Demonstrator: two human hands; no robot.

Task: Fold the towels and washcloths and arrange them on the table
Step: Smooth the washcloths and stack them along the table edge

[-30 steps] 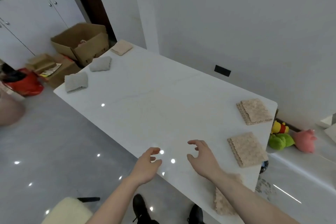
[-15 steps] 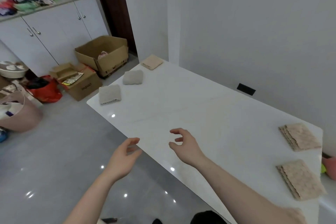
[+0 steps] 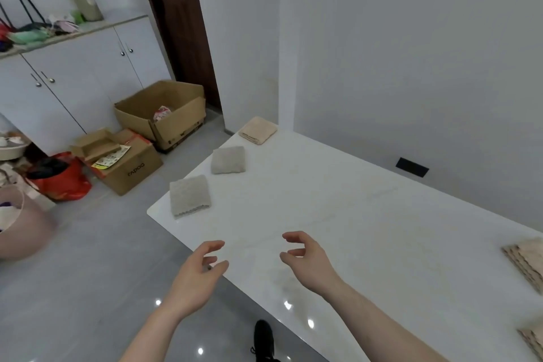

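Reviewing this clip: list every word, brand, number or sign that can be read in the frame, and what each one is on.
"RAPOO", or near it, upside down and blurred: side of the closed brown cardboard box on the floor.
Printed colourful leaflet atop that box: too small to read.
Open brown cardboard carton, dark markings on its lower front: too blurred to read.
No other text visible.

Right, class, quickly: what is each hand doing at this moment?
Left hand: open, fingers loosely curled, holding nothing.
Right hand: open, fingers loosely curled, holding nothing.

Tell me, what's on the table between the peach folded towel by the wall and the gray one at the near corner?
Another gray folded towel lies between the peach towel and the corner towel, apart from both, in the head view.
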